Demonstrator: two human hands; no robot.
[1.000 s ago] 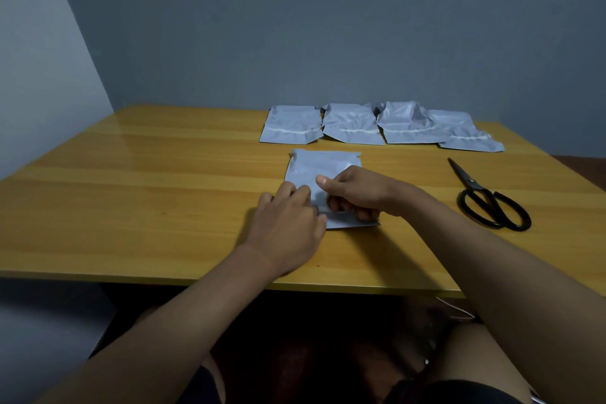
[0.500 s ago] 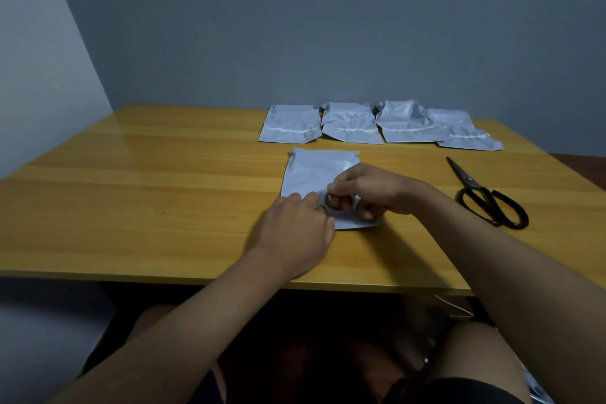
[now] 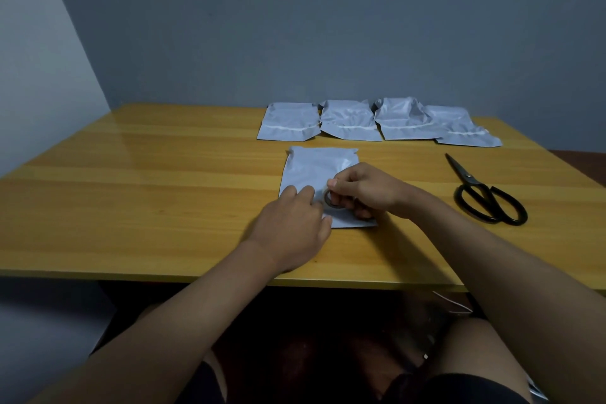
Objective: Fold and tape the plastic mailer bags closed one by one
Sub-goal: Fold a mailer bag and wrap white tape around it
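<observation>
The right hand (image 3: pixel 364 188) covers most of the tape roll (image 3: pixel 330 198); only its near rim shows. The left hand (image 3: pixel 292 223) hides the bag's (image 3: pixel 314 167) near left corner. The counter (image 3: pixel 147 190) runs off both side edges.

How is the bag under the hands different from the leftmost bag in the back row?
The near bag lies alone by the table's front, touched by both hands; the leftmost back bag sits untouched in a row. The near bag looks longer, while the back one shows a pale strip across it. Both are grey plastic, lying flat.
</observation>
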